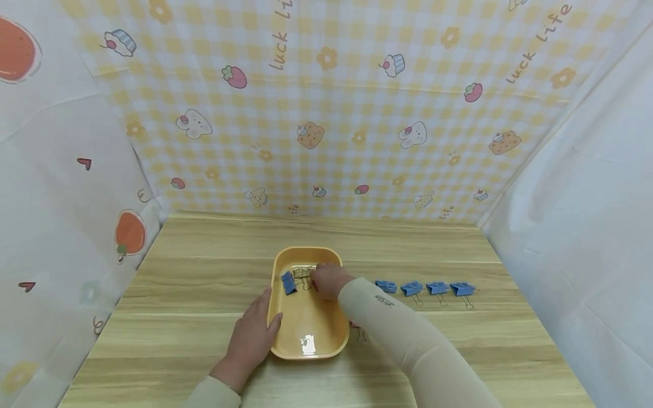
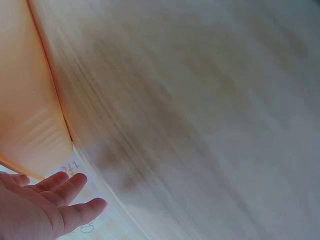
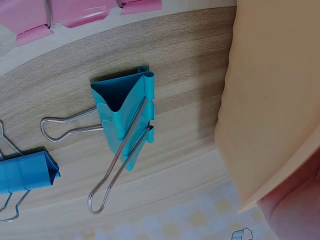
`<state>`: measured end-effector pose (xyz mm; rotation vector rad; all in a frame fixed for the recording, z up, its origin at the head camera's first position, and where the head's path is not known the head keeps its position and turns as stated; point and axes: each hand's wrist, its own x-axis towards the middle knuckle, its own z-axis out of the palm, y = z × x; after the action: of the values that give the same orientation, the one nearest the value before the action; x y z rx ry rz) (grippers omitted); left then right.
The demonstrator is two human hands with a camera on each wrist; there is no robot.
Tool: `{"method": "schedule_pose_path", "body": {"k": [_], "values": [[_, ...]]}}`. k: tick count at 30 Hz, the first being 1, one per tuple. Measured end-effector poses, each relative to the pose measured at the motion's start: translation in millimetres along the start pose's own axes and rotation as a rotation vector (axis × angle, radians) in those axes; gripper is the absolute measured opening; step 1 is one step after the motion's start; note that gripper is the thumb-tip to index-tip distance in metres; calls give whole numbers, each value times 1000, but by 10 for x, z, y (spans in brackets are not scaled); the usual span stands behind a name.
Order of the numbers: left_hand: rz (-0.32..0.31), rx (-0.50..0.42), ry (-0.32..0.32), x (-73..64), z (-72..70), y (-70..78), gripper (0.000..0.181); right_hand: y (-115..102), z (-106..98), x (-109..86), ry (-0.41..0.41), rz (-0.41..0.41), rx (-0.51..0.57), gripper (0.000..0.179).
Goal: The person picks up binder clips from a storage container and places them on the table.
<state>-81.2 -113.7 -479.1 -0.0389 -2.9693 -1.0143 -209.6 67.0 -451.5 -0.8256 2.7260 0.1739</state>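
Note:
A yellow-orange plastic tray [image 1: 306, 317] stands on the table, holding a blue binder clip [image 1: 288, 283] and a gold binder clip [image 1: 302, 273] near its back. My left hand [image 1: 252, 331] rests against the tray's left side, thumb at the rim; in the left wrist view its fingers [image 2: 75, 187] stretch out loosely beside the wall. My right hand [image 1: 329, 280] reaches over the right rim, fingers down beside the gold clip. From the right wrist, the tray wall hides most of that hand [image 3: 295, 205], and I cannot tell whether it grips a clip.
Several blue binder clips [image 1: 437, 288] lie in a row right of the tray. A pink clip [image 1: 360, 331] shows partly under my right sleeve. In the right wrist view a teal-looking clip [image 3: 125, 115] is nearest the tray, with pink clips [image 3: 82, 11] above. A patterned cloth [image 1: 326, 113] hangs behind.

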Motion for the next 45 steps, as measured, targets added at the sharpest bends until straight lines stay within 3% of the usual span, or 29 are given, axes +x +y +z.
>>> {"method": "schedule_pose_path", "body": {"k": [21, 32, 39, 45], "values": [[-10, -2, -13, 3, 6, 1, 65, -67, -70, -35, -14, 5, -71, 1], [-9, 0, -16, -3, -2, 4, 65, -49, -35, -8, -10, -11, -92, 12], [-11, 2, -19, -1, 14, -11, 65, -36, -50, -34, -22, -14, 31, 26], [-8, 6, -13, 4, 23, -19, 66, -31, -53, -43, -41, 8, 118, 20]]}}
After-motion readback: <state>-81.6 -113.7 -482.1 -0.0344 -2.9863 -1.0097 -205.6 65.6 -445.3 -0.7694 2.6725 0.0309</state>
